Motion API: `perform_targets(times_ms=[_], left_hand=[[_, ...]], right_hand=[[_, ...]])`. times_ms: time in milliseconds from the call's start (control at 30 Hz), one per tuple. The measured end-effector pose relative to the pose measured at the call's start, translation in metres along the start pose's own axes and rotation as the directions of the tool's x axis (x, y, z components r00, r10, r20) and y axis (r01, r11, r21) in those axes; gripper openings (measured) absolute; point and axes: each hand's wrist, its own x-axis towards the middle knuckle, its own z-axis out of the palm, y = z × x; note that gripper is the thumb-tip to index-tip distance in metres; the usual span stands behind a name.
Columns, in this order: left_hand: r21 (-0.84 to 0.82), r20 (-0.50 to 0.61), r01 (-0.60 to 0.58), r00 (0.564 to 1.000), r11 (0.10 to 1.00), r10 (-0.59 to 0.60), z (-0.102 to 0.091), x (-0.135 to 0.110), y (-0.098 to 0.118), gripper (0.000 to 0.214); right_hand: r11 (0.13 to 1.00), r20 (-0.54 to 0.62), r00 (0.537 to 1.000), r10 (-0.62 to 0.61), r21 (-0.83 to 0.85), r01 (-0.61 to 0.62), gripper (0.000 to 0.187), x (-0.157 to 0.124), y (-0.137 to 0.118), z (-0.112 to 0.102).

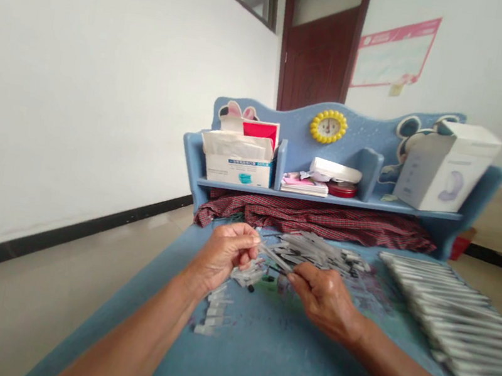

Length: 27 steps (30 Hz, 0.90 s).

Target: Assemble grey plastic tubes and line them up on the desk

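Near the middle of the table, both hands meet at a slim grey pen (pixel 275 257). My right hand (pixel 326 301) is closed round its near, dark end. The fingers of my left hand (pixel 229 249) pinch the other end, where a clear piece like a pen cap (pixel 263 244) shows, mostly hidden. Below my left hand lies a small heap of clear pen caps (pixel 247 274), and a column of several more caps (pixel 214 317) runs toward me. Just behind the hands is a loose pile of grey pen barrels (pixel 317 249).
Several pens lie side by side in a long row (pixel 452 328) on the right of the blue table (pixel 279 370). Across the back runs a shelf (pixel 363 202) holding a mask box (pixel 238 164), papers and a white carton (pixel 448 172). Checked cloth (pixel 322 220) is bunched beneath it.
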Motion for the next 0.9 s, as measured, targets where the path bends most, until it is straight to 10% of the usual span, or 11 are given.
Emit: perform_targets(times_ms=[467, 900], left_hand=[[0.313, 0.149, 0.036, 0.985, 0.949, -0.086, 0.013, 0.007, -0.004, 0.018], [0.558, 0.206, -0.090, 0.978, 0.825, -0.032, 0.014, 0.011, -0.006, 0.031]], right_hand=[[0.978, 0.131, 0.990, -0.043, -0.195, 0.069, 0.024, 0.024, -0.004, -0.028], [0.900, 0.326, 0.936, 0.131, -0.436, 0.026, 0.016, -0.004, 0.038, -0.145]])
